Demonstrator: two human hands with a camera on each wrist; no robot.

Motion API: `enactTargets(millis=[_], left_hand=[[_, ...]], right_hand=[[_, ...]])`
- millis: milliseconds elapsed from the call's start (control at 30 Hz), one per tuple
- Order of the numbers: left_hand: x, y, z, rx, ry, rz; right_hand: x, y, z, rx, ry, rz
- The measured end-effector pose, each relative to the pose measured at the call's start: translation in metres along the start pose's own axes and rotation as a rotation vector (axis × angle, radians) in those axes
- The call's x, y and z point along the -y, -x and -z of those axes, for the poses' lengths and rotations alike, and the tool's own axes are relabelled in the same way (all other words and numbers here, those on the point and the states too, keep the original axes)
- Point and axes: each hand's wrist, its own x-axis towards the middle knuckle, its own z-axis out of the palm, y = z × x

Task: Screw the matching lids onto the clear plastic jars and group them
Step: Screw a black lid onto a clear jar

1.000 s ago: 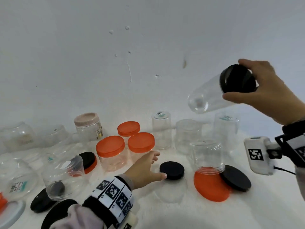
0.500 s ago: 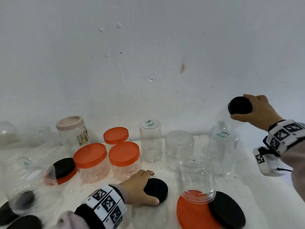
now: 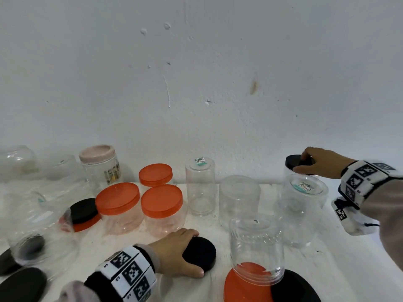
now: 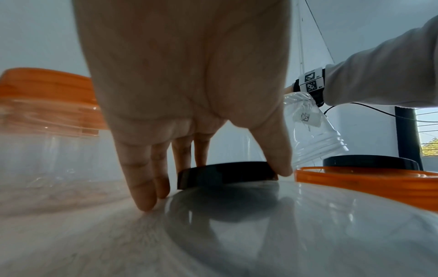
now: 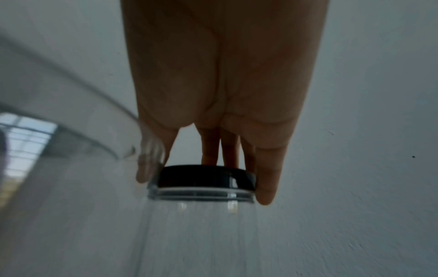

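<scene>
My right hand (image 3: 317, 163) grips the black lid (image 3: 294, 162) of a clear jar (image 5: 201, 224) standing upright at the back right by the wall; fingers and thumb wrap the lid's (image 5: 206, 177) rim. My left hand (image 3: 178, 256) lies over a loose black lid (image 3: 201, 252) at the front centre, thumb and fingers pinching the lid's (image 4: 225, 174) sides while it rests on a clear surface. Three clear jars with orange lids (image 3: 161, 200) stand grouped at the centre left. Several lidless clear jars (image 3: 200, 186) stand upside down in the middle.
An upturned clear jar (image 3: 257, 247) rests on a loose orange lid (image 3: 244, 286) beside a big black lid (image 3: 296, 288) at the front right. More clear jars and black lids (image 3: 21, 284) lie at the left, a beige-lidded jar (image 3: 100, 164) behind them. A white wall closes the back.
My right hand brought the black-lidded jar down from the air and stood it upright by the wall. My left hand moved onto the loose black lid and closed round it.
</scene>
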Motion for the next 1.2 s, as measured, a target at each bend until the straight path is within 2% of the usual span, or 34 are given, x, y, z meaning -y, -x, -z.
enactTargets(millis=[233, 333, 433, 567, 700, 800, 1033, 1200], left_hand=[[-0.004, 0.001, 0.000, -0.055, 0.039, 0.001], [-0.007, 0.003, 0.004, -0.103, 0.067, -0.007], [-0.007, 0.006, 0.007, -0.145, 0.096, -0.013], [-0.003, 0.014, 0.009, -0.191, 0.132, -0.018], [0.008, 0.024, 0.010, -0.248, 0.197, -0.041], [0.017, 0.033, 0.011, -0.291, 0.247, -0.061], [0.038, 0.055, 0.015, -0.376, 0.317, -0.122], [0.055, 0.072, 0.017, -0.414, 0.412, -0.143]], right_hand=[[0.015, 0.017, 0.013, 0.092, 0.111, -0.037], [0.024, 0.031, 0.010, 0.130, 0.140, -0.108], [0.032, 0.043, 0.002, 0.149, 0.150, -0.107], [0.042, 0.052, -0.003, 0.080, 0.043, -0.134], [0.049, 0.064, 0.001, 0.061, 0.044, -0.132], [0.054, 0.079, 0.007, -0.021, 0.027, -0.051], [0.076, 0.118, 0.031, -0.218, -0.043, -0.072], [0.094, 0.145, 0.044, -0.350, 0.030, -0.037]])
